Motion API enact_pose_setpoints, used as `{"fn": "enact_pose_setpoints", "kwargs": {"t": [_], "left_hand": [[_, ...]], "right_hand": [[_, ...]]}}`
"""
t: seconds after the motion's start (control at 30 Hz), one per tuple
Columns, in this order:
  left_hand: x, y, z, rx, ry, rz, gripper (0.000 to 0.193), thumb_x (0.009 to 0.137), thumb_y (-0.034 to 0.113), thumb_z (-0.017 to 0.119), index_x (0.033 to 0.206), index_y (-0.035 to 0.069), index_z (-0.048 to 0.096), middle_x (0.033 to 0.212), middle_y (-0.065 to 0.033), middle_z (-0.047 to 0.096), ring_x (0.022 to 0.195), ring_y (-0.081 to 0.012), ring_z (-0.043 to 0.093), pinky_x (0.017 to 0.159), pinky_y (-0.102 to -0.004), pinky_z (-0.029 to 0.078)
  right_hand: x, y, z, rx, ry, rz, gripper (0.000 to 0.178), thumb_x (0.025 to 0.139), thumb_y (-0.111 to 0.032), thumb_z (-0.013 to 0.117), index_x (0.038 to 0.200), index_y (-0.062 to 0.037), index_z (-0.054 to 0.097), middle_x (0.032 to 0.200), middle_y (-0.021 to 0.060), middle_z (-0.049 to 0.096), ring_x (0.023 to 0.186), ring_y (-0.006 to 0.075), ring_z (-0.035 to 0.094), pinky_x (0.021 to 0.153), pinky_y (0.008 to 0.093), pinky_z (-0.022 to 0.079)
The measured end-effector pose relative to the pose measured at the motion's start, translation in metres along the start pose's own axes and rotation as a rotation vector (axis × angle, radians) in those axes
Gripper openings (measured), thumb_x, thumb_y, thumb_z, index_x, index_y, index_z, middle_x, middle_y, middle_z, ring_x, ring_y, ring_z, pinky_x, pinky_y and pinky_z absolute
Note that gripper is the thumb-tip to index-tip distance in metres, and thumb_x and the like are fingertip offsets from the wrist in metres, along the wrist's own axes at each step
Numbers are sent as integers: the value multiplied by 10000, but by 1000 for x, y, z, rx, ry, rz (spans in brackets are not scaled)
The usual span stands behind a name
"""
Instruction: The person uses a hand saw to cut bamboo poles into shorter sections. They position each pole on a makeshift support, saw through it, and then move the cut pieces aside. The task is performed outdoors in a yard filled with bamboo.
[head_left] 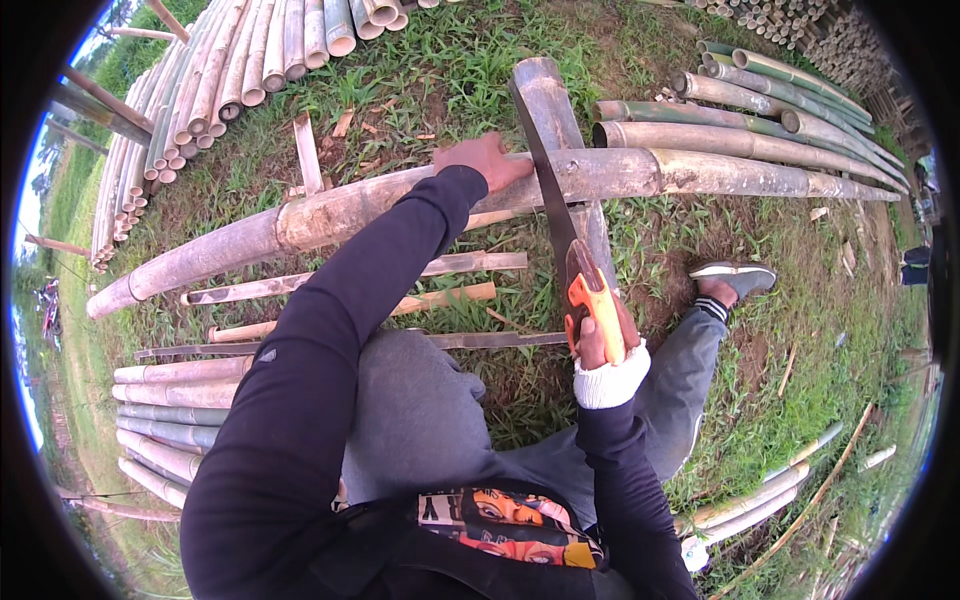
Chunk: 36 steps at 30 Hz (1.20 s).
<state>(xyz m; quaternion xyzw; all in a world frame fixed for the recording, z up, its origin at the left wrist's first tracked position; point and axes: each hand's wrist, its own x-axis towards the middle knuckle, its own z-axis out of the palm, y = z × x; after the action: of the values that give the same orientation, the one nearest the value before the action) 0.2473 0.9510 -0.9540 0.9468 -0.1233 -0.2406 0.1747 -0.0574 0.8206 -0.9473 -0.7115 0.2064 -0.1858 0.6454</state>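
Observation:
A long, thick bamboo pole (340, 211) runs across in front of me, resting on a shorter bamboo piece (552, 98) that lies crosswise beneath it. My left hand (483, 163) is closed over the top of the pole, just left of the saw blade. In my right hand (605, 340), with a white cuff at the wrist, is the orange handle of a hand saw (557, 205). Its dark blade lies across the pole, the tip pointing away from me over the support piece. How deep the teeth sit in the bamboo is hidden.
Stacked bamboo poles (290, 45) fill the far left, and more poles (740, 125) lie at the far right. Split bamboo strips (470, 263) lie on the grass between my left arm and the pole. A pile of poles (185, 393) sits at the near left. My shoe (735, 273) is at the right.

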Motion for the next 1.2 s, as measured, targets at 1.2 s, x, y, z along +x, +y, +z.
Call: {"fn": "enact_pose_setpoints", "kwargs": {"t": [1.2], "left_hand": [[-56,-115,-21,535,215,386,1196,674,697,834,1609,139,337,1472,-231,564,1412,-425,506,1148,-660,343]], "right_hand": [[48,-5,31,130,-111,-88,395,1029,-219,698,1315,13,555,1014,88,674,787,110,627,711,278,532]]}}
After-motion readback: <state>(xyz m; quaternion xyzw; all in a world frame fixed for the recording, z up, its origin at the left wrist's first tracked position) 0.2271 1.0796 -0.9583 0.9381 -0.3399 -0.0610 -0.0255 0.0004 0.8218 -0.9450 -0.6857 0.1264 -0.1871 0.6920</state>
